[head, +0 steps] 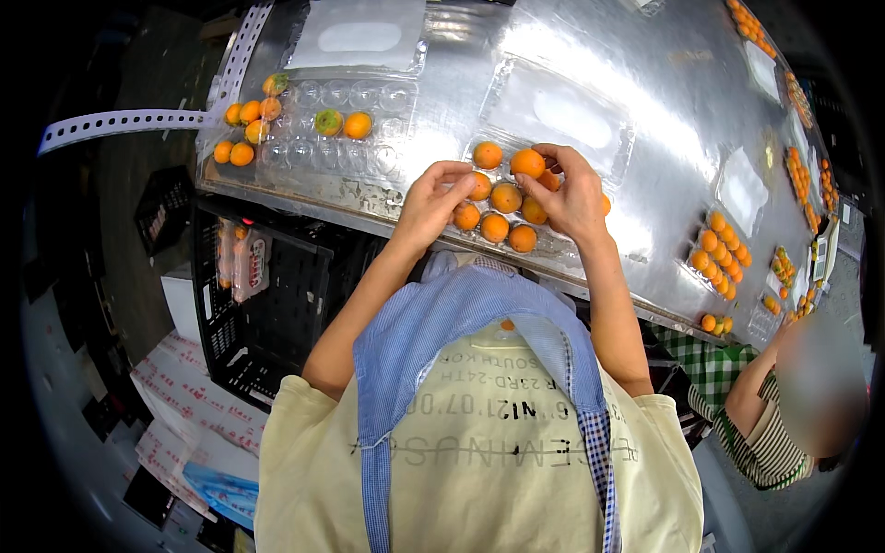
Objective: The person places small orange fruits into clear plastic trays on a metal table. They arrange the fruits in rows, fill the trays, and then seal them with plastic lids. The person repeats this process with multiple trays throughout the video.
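Before me on the metal table, a clear plastic clamshell tray [551, 238] holds rows of small orange fruits [506, 198]. My right hand [570, 183] grips one orange fruit [527, 164] between thumb and fingers, over the tray's far rows. At the tray's left side, my left hand [442, 200] has thumb and fingertips close together beside a fruit [478, 186]; whether it touches that fruit I cannot tell. The tray's clear lid [553, 117] lies folded back beyond it. Part of the right side of the tray is hidden by my right hand.
Another clear tray [332, 155] at left holds a few fruits, with loose ones [242, 154] by its left end. A black crate [276, 332] with packed clamshells stands below the table edge. Filled trays [722, 252] lie at right, near a co-worker's arm [750, 390].
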`<state>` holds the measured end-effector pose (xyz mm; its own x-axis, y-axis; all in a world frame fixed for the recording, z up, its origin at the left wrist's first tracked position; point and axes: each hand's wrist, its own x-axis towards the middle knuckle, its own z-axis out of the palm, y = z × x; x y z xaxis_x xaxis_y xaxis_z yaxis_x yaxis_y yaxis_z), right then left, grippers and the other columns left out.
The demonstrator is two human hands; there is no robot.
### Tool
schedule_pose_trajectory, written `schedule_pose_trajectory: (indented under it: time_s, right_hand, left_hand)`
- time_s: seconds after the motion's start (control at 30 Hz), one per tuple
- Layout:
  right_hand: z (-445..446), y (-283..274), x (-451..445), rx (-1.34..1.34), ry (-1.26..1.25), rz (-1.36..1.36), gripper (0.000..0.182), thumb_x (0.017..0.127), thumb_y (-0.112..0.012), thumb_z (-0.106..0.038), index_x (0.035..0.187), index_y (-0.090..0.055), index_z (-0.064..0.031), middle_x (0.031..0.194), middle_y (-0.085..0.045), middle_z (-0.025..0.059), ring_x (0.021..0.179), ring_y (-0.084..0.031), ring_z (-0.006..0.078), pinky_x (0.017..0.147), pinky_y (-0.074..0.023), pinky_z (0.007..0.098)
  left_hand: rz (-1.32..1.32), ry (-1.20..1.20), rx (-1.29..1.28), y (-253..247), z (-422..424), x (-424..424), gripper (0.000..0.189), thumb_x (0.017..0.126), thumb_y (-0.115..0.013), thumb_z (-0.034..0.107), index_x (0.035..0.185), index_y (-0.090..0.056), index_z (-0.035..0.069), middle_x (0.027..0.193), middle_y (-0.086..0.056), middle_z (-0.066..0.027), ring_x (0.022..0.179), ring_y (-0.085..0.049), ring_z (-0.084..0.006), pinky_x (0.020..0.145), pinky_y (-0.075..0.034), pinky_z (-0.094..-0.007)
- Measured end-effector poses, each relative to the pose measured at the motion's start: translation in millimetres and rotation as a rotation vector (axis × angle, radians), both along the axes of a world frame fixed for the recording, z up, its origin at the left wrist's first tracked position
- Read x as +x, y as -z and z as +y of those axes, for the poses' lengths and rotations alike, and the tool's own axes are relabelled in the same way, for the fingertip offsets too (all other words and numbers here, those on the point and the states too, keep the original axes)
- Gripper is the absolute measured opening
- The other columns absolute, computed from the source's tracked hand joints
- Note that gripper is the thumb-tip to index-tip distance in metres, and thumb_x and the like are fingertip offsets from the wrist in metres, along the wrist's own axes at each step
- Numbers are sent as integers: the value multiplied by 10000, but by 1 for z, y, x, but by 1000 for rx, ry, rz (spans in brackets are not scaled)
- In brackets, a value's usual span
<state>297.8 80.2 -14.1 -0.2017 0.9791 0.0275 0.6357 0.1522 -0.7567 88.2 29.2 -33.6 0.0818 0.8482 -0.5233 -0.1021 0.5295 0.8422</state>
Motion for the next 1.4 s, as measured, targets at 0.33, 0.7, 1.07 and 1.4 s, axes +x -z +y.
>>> schedule_pose_trajectory:
  time_s: [0.33, 0.7, 1.07, 1.4]
  right_hand:
    - [5, 20, 2, 121, -158, -219, 318, 721, -759, -230, 985, -681, -71, 956, -646, 87, 895, -600, 261, 782, -487, 371]
    - [-2, 10, 49, 81, -251, -342, 329, 710, -754, -213, 1012, -682, -103, 898, -633, 48, 861, -565, 239, 796, -431, 363]
    - [2, 9, 57, 74, -216, -274, 298, 740, -725, -240, 998, -681, -99, 902, -636, 55, 896, -581, 240, 833, -433, 369]
    - [-3, 6, 69, 21, -160, -370, 329, 675, -755, -213, 965, -697, -69, 855, -657, 91, 772, -634, 241, 698, -520, 352]
  left_hand:
    - [697, 194, 238, 21, -16, -2, 351, 855, -632, 161, 1176, -545, 47, 973, -635, -103, 750, -610, -190, 706, -492, -331]
    - [460, 257, -103, 24, -7, -8, 193, 902, -594, 157, 996, -574, -10, 856, -641, -109, 698, -634, -190, 532, -533, -315]
    - [406, 214, -106, 32, -15, -10, 195, 912, -581, 155, 1025, -567, -3, 846, -630, -98, 685, -618, -164, 488, -522, -287]
    - [765, 337, 430, -7, -11, 9, 383, 812, -631, 75, 1182, -535, 79, 1096, -515, -108, 767, -587, -213, 716, -495, -336]
